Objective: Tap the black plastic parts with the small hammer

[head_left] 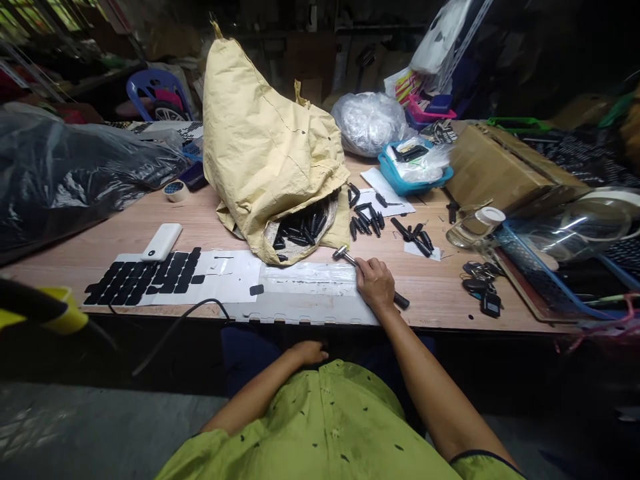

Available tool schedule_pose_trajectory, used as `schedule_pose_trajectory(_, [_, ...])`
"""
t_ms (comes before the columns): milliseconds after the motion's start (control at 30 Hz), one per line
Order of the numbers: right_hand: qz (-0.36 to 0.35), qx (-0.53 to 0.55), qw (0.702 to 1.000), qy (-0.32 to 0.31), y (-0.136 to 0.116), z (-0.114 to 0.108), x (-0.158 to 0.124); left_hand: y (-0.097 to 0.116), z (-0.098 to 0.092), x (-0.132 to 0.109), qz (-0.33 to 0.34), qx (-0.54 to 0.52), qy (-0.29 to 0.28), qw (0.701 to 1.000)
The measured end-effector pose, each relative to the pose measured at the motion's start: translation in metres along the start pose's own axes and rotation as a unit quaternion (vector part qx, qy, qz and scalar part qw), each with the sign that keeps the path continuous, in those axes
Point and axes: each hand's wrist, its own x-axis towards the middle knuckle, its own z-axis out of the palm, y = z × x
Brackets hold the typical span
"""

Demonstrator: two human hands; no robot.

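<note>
You wear this camera on your head, and it looks forward and down. Your shirt (330,417) is nearest, big at the bottom in the middle. Next up come your left hand (309,353), just on your side of the table (437,293), and your right hand (376,285), over the wood. You see the table top from above, running wide across the middle. Past your hands is the bag (270,127), near enough to look tall. The view is very wide: it takes in the sack (70,167) far left, the basket (540,270) far right and some floor (100,427) low down. The chair (145,80) at the back looks small and far.
</note>
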Motion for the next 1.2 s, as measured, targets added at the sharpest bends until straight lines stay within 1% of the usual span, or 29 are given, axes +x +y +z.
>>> schedule_pose_trajectory(33, [0.0,0.0,1.0,0.001,0.0,0.0,0.0,0.006,-0.006,-0.006,0.024,0.007,-0.02,0.999])
schedule_pose_trajectory(100, [-0.002,0.0,1.0,0.004,0.0,0.0,-0.001,0.024,-0.025,-0.019,0.106,-0.011,-0.078,0.991])
schedule_pose_trajectory(133, [-0.002,0.0,1.0,0.005,0.001,0.0,-0.001,0.034,-0.038,-0.024,0.155,-0.039,-0.105,0.982])
schedule_pose_trajectory(167, [-0.003,0.0,1.0,0.005,0.0,0.0,-0.001,0.044,-0.054,-0.028,0.191,-0.088,-0.12,0.97])
schedule_pose_trajectory(200, [-0.003,0.0,1.0,0.004,0.0,0.0,-0.001,0.053,-0.072,-0.031,0.212,-0.145,-0.115,0.96])
schedule_pose_trajectory(233, [-0.002,0.0,1.0,0.003,0.0,-0.001,-0.001,0.061,-0.09,-0.031,0.22,-0.193,-0.073,0.953])
schedule_pose_trajectory(267, [-0.002,0.001,1.0,0.001,0.0,-0.001,-0.001,0.068,-0.109,-0.029,0.217,-0.224,0.007,0.95])
schedule_pose_trajectory(300, [-0.001,0.001,1.0,0.0,-0.001,-0.001,-0.001,0.074,-0.128,-0.024,0.202,-0.233,0.116,0.944])
schedule_pose_trajectory(333, [-0.002,0.0,1.0,0.0,-0.001,-0.001,-0.001,0.078,-0.146,-0.018,0.172,-0.223,0.237,0.93])
schedule_pose_trajectory(367, [-0.003,-0.002,1.0,0.001,-0.002,-0.001,0.0,0.081,-0.162,-0.011,0.13,-0.201,0.343,0.908])
schedule_pose_trajectory(400, [-0.004,-0.005,1.0,0.003,-0.003,-0.001,0.0,0.083,-0.177,-0.002,0.077,-0.173,0.422,0.887])
schedule_pose_trajectory(433, [-0.005,-0.008,1.0,0.005,-0.003,-0.001,0.0,0.085,-0.188,0.006,0.021,-0.143,0.476,0.868])
schedule_pose_trajectory(467, [-0.005,-0.01,1.0,0.006,-0.004,-0.001,0.0,0.086,-0.197,0.013,-0.034,-0.118,0.502,0.856])
schedule_pose_trajectory(500, [-0.005,-0.012,1.0,0.007,-0.004,-0.001,0.0,0.086,-0.204,0.02,-0.083,-0.098,0.51,0.851])
schedule_pose_trajectory(567, [-0.004,-0.013,1.0,0.005,-0.005,-0.001,0.0,0.087,-0.211,0.029,-0.146,-0.075,0.5,0.85])
schedule_pose_trajectory(667, [-0.001,-0.007,1.0,-0.002,-0.005,-0.001,0.0,0.086,-0.212,0.033,-0.179,-0.061,0.485,0.854])
schedule_pose_trajectory(833, [0.001,-0.002,1.0,-0.006,-0.004,0.0,0.0,0.08,-0.209,0.029,-0.194,-0.051,0.477,0.856])
schedule_pose_trajectory(967, [0.002,-0.006,1.0,0.001,-0.003,0.002,0.001,0.081,-0.205,0.032,-0.176,-0.013,0.504,0.845])
schedule_pose_trajectory(1033, [0.001,-0.007,1.0,0.002,-0.003,0.002,0.001,0.084,-0.205,0.034,-0.173,-0.006,0.504,0.846])
schedule_pose_trajectory(1133, [-0.003,-0.011,1.0,0.004,-0.003,0.002,0.001,0.084,-0.21,0.031,-0.196,-0.042,0.479,0.855])
schedule_pose_trajectory(1200, [-0.005,-0.013,1.0,0.005,-0.003,0.002,0.001,0.077,-0.213,0.025,-0.195,-0.069,0.488,0.848])
